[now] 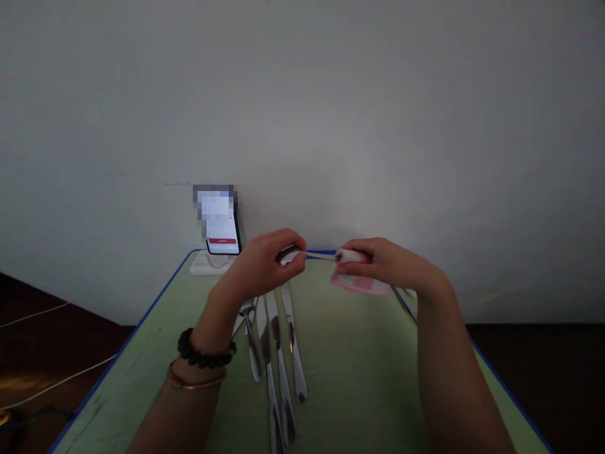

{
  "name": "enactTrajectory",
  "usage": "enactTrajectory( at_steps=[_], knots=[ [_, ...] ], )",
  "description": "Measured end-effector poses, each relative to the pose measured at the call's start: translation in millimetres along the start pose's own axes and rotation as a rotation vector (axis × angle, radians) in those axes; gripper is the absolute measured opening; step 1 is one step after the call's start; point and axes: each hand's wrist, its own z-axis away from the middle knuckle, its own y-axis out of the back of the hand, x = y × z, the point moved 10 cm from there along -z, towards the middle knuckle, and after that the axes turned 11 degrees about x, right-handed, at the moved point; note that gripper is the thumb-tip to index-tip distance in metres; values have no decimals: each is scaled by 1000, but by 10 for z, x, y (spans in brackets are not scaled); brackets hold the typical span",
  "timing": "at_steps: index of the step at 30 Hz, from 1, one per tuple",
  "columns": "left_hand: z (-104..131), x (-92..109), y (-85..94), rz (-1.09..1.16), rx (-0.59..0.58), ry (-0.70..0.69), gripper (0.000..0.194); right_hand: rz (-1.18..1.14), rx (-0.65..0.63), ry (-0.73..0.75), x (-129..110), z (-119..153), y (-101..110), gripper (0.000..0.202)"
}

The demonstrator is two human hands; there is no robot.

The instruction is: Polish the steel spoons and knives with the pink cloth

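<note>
Phone (221,221), black-edged with a lit screen, stands tilted over a white plastic base (201,265), apparently to face the person. Silver metal knives (282,384) lie side by side, handles near, seemingly for order. The left hand (262,261) grips one end of a thin silver metal utensil (321,255) above the green tabletop (354,353) — likely steadying it — while the right hand (385,260), apart, clasps a pink-and-white cloth (362,284) around the other.

One head-worn view over the desk (350,359)

A single camera on the person's head looks forward and down across the desk toward a pale wall (378,94), which fills the upper half of the view. The left hand (269,261) and right hand (378,257) appear close, near mid-view. The desk's near edge falls below the bottom border.
</note>
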Motion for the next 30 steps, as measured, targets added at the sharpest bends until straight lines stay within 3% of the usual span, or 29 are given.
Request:
enactTrajectory(
  at_steps=[6,11,18,22,26,30],
  knots=[
    [24,-5,-97,-91,-1,-32,36,-5,-116,70,-185,-43,-259,43],
    [60,-79,-290,-134,-80,0,38,-92,-119,176,-338,-149,-476,40],
    [100,-378,-520,-205,-128,53,34,-52,-2,133,43,-346,-575,45],
    [135,-589,-631,-175,-106,81,29,-26,165,131,242,-477,-657,37],
    [215,-785,-751,-191,-127,127,27,-57,324,149,410,-521,-860,27],
    [285,-889,-863,-221,-162,154,26,-46,370,123,578,-536,-1048,27]
  ],
)
